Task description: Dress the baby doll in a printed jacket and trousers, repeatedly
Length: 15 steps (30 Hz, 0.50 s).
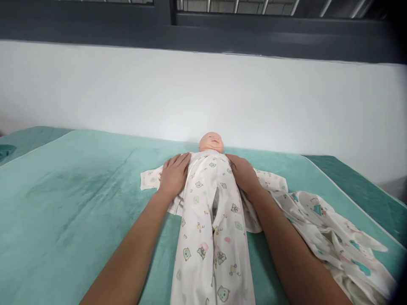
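A baby doll (211, 142) lies on its back with its head near the wall. White trousers (203, 203) printed with small green bears lie over its front, reaching up to the chest. Beneath them a white printed baby shirt (270, 180) spreads its sleeves to both sides. My left hand (174, 174) rests flat at the left side of the doll's upper body, fingers stretched toward the trousers' top edge. On the opposite side my right hand (244, 173) lies likewise, its fingers at the trousers' upper right edge; its thumb is hard to make out.
A crumpled white printed cloth (337, 237) lies to the right, partly behind my right forearm. Everything rests on a green plush blanket (79, 190). A white wall (127, 89) borders it at the back, below a dark window frame (254, 36).
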Each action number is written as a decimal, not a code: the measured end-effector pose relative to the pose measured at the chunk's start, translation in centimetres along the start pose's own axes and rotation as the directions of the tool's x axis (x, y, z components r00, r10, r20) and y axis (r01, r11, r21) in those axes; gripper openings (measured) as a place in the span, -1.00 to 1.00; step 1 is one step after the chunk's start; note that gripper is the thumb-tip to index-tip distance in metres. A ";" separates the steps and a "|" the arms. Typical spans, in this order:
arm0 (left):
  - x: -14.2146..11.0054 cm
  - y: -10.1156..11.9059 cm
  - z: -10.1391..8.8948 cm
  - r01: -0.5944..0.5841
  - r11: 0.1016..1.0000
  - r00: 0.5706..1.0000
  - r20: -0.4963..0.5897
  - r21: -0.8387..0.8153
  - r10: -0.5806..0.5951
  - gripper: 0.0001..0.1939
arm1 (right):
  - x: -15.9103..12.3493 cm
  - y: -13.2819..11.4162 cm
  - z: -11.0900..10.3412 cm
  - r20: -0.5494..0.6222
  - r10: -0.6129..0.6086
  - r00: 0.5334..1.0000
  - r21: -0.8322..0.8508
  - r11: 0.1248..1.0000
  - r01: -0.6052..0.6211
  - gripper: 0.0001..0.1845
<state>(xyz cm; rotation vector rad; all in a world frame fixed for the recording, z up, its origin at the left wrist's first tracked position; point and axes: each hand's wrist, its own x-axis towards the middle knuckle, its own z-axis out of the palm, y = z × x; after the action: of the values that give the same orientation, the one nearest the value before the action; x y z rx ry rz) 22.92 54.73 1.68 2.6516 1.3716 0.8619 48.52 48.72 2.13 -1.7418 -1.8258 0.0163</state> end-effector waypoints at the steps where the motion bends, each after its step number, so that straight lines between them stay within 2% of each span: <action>1: 0.1 -0.1 0.0 0.022 0.999 1.000 -0.011 0.029 -0.022 -0.52 | 0.4 0.5 0.0 0.021 0.019 1.000 -0.044 0.999 -0.018 -0.50; 4: 0.2 -0.7 -0.3 0.095 0.989 0.995 -0.018 0.112 -0.094 -0.53 | 1.1 2.3 -0.4 0.065 0.161 0.985 -0.130 0.980 -0.152 -0.52; 7: 0.0 -1.5 -0.8 0.222 0.958 0.975 -0.030 0.183 -0.220 -0.57 | 1.1 4.3 -1.4 0.078 0.385 0.920 -0.115 0.920 -0.375 -0.56; 9: -0.2 -2.0 -1.1 0.284 0.937 0.958 -0.033 0.205 -0.284 -0.58 | 0.7 4.8 -2.3 0.059 0.440 0.896 -0.074 0.897 -0.435 -0.56; 12: -0.6 -2.2 -1.2 0.323 0.929 0.946 -0.029 0.181 -0.324 -0.57 | -0.3 2.6 -3.9 -0.147 0.355 0.923 0.003 0.934 -0.358 -0.57; 14: -0.8 -2.2 -1.0 0.339 0.927 0.941 -0.035 0.159 -0.338 -0.58 | -0.7 -0.7 -4.5 -0.281 0.240 0.929 0.089 0.971 -0.224 -0.61; 15: -0.8 -2.2 -0.9 0.342 0.927 0.939 -0.036 0.153 -0.341 -0.58 | -0.8 -2.6 -4.6 -0.284 0.172 0.943 0.134 0.981 -0.138 -0.64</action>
<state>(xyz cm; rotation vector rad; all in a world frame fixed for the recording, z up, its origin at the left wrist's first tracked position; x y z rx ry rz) 20.45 55.25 1.50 2.3966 1.9006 0.7507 48.12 45.85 6.66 -1.7033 -1.4443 -0.0725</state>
